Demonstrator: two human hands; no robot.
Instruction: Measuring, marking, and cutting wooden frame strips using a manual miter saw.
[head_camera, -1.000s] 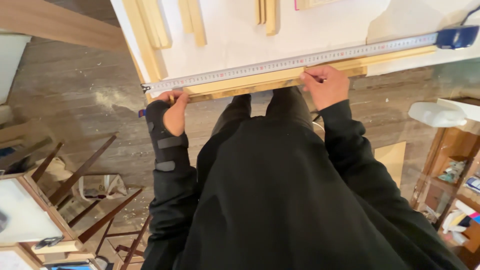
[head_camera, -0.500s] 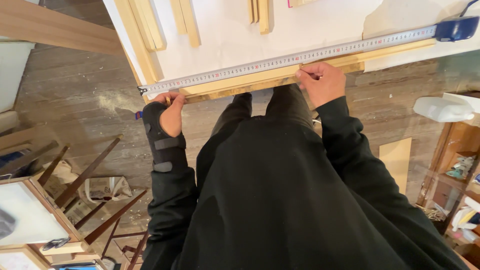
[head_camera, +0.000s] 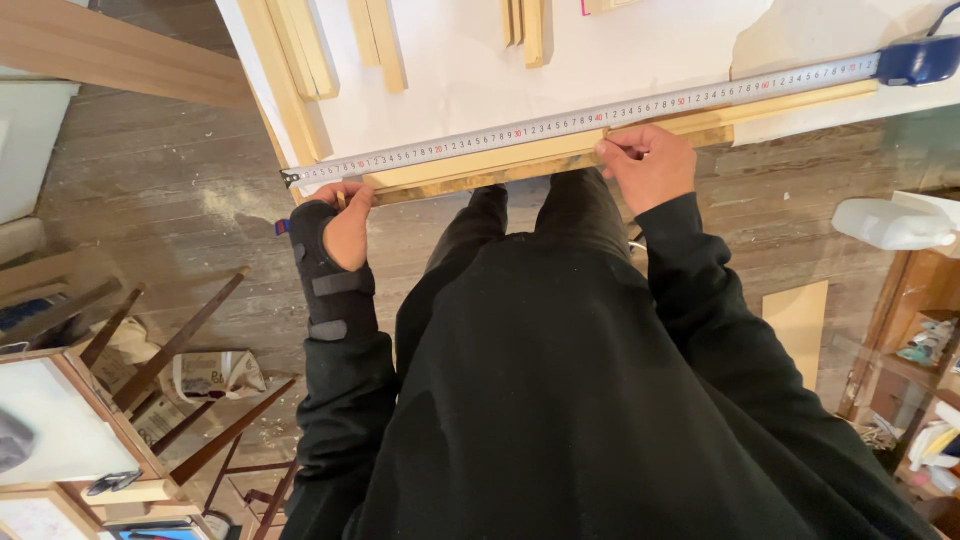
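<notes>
In the head view, we are looking straight down past a black sweatshirt and dark trousers to the near edge of a white-topped table (head_camera: 450, 80). A long wooden strip (head_camera: 520, 165) is lying along that edge, running from lower left to upper right. A steel tape measure blade (head_camera: 560, 122) is lying stretched out on top of the strip and parallel to it, its hooked end sitting at the far left and its blue case (head_camera: 918, 60) resting at the far right on the table.

We are bracing the left hand (head_camera: 348, 225), which is wearing a black wrist brace (head_camera: 325, 280), against the left end of the strip; its fingers are curling up onto the strip just below the hook of the blade, so the grip is pressed together on the strip's end. We are placing the right hand (head_camera: 650, 165) near the strip's middle; its fingers are folding over the front edge, pinching strip and blade together.

Several shorter wooden strips (head_camera: 300, 50) are lying farther back on the table. A plank floor (head_camera: 170, 210) dusted with sawdust is showing below, with a white plastic jug (head_camera: 885, 222) standing at the right.
</notes>
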